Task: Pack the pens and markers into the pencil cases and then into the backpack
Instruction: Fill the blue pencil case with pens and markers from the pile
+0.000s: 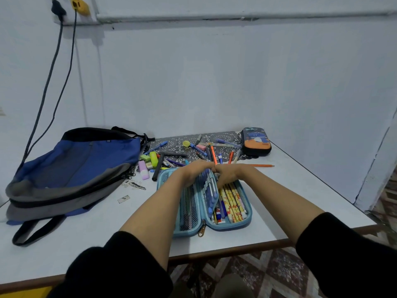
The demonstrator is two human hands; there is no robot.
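Surface (279,211): white top with a brown edge, carrying everything below.
Backpack (81,164): blue and grey, lying flat at the left, a dark strap trailing toward the near edge.
Arms: both bare forearms reach out of black sleeves and converge over the middle of the surface.
Blue pencil case (232,227): near centre, unzipped and spread flat; a mesh pocket (188,209) fills its left half, and yellow patterned pencils (233,203) lie side by side in its right half.
Pen flap (209,190): the case's middle divider, tilted up between the halves, with blue pens held in loops.
Left hand (194,171): at the case's far end, palm down, grip curled over the flap's far edge.
Right hand (231,174): knuckles touching the left hand's, fingers curled down beside the flap; its fingertips are hidden, so I cannot tell whether its grip holds anything.
Dark pencil case (255,144): zipped, with an orange and blue cartoon, at the far right on a patterned mat (223,135).
Loose pens and markers (212,154): scattered over the mat, just beyond the hands.
Orange pencil (261,165): lying alone on the surface, right of the hands.
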